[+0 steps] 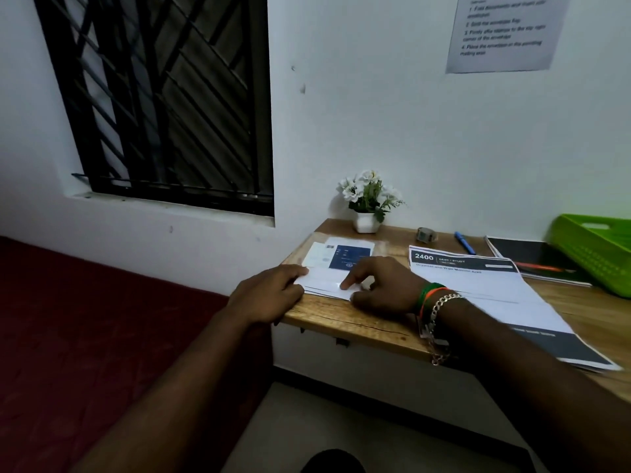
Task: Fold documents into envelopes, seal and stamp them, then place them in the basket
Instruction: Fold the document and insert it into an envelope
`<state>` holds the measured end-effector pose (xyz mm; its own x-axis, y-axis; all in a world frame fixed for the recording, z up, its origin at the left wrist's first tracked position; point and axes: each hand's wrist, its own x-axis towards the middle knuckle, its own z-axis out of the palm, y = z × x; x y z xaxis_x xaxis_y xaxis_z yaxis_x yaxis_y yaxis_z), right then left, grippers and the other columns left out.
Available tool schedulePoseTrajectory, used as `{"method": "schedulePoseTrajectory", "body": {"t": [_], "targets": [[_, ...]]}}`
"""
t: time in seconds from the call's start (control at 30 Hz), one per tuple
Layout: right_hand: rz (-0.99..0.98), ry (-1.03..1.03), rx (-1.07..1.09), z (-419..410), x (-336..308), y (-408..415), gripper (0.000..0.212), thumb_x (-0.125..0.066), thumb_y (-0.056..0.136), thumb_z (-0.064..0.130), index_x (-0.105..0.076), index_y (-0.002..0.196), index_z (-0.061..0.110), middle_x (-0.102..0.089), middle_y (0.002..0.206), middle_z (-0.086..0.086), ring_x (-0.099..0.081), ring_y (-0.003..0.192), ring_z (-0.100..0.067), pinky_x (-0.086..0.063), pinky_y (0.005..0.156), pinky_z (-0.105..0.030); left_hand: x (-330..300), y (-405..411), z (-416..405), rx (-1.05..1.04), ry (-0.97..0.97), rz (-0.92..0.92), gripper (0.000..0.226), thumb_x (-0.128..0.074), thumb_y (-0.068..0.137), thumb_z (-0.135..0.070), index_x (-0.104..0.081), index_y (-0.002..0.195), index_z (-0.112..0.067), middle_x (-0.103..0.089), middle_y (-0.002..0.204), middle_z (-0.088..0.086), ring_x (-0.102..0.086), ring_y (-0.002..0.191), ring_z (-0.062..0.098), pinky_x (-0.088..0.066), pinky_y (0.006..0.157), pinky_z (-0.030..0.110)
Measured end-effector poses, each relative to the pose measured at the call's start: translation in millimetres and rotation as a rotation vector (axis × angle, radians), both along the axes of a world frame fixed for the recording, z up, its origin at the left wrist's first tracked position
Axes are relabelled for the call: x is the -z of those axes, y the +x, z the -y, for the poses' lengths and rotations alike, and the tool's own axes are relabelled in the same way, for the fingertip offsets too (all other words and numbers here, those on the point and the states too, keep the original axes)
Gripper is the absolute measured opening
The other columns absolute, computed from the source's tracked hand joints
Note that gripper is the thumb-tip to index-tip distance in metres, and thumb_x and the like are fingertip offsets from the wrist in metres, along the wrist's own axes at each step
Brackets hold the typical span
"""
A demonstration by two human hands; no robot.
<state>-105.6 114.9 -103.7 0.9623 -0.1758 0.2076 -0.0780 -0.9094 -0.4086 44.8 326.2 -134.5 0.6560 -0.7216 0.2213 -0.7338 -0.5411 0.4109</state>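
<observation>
Left hand (269,291) rests on the left end of a white envelope (327,285) at the desk's (341,315) front-left corner, fingers loosely curled; right hand (379,288) presses a fingertip along it, likely sealing. Stamping remains; documents (485,288) wait alongside; the basket (594,247) at the right edge looks empty

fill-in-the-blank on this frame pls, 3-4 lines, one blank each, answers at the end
1. Both the left hand and the right hand rest on the white ____ at the table's left end.
2. The basket at the table's right end is ____ in colour.
3. The small white pot by the wall holds white ____.
4. The blue pen lies between the tape roll and the black ____.

Answers: envelope; green; flowers; notebook
</observation>
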Motion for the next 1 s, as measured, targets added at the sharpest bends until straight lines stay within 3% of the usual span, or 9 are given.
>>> {"method": "schedulePoseTrajectory", "body": {"t": [0.27, 0.43, 0.63, 0.8, 1.0], "targets": [[0.010, 0.042, 0.009, 5.3, 0.7, 3.7, 0.012, -0.082, 0.080, 0.030, -0.079, 0.091, 0.035, -0.070, 0.109, 0.013, -0.063, 0.103, -0.004, -0.055, 0.096, -0.036, 1.2, -0.2, -0.6, -0.014, 0.002, -0.025, 0.045, -0.042, 0.098, -0.050, -0.044, 0.143, -0.051, -0.056, 0.143, -0.014, -0.060, 0.095, 0.006, -0.043, 0.081, 0.033], [0.028, 0.039, 0.009, 3.6, -0.3, -0.3, 0.013, -0.080, 0.083, 0.023, -0.080, 0.095, 0.028, -0.073, 0.111, 0.012, -0.064, 0.105, -0.002, -0.052, 0.101, -0.031, 3.0, 3.7, 0.8, -0.016, -0.011, -0.046, 0.042, -0.037, 0.098, -0.058, -0.045, 0.140, -0.054, -0.054, 0.145, -0.015, -0.061, 0.097, 0.007, -0.045, 0.086, 0.036], [-0.009, -0.096, -0.053, 1.7, -8.4, -4.8, 0.019, -0.072, 0.086, 0.016, -0.078, 0.102, 0.023, -0.067, 0.127, 0.004, -0.061, 0.117, -0.009, -0.051, 0.101, -0.028, 3.0, 4.5, 2.4, -0.027, -0.023, -0.076, 0.045, -0.048, 0.095, -0.056, -0.045, 0.139, -0.053, -0.059, 0.135, -0.017, -0.062, 0.091, 0.004, -0.046, 0.075, 0.030], [-0.048, -0.222, -0.080, 2.4, -13.2, -0.7, 0.020, -0.072, 0.086, 0.019, -0.076, 0.106, 0.022, -0.063, 0.132, 0.005, -0.059, 0.117, -0.009, -0.048, 0.095, -0.022, 3.4, 4.8, 3.4, -0.031, -0.053, -0.100, 0.044, -0.051, 0.092, -0.056, -0.048, 0.136, -0.055, -0.059, 0.130, -0.019, -0.064, 0.087, 0.003, -0.052, 0.080, 0.031], [0.036, -0.197, -0.068, -0.8, -4.5, -5.3, 0.018, -0.068, 0.089, 0.020, -0.076, 0.105, 0.018, -0.068, 0.124, 0.003, -0.062, 0.113, -0.011, -0.054, 0.096, -0.030, 3.1, 3.6, 2.7, -0.031, -0.065, -0.104, 0.044, -0.052, 0.091, -0.055, -0.049, 0.135, -0.055, -0.060, 0.125, -0.020, -0.065, 0.085, 0.004, -0.057, 0.082, 0.034]]}}
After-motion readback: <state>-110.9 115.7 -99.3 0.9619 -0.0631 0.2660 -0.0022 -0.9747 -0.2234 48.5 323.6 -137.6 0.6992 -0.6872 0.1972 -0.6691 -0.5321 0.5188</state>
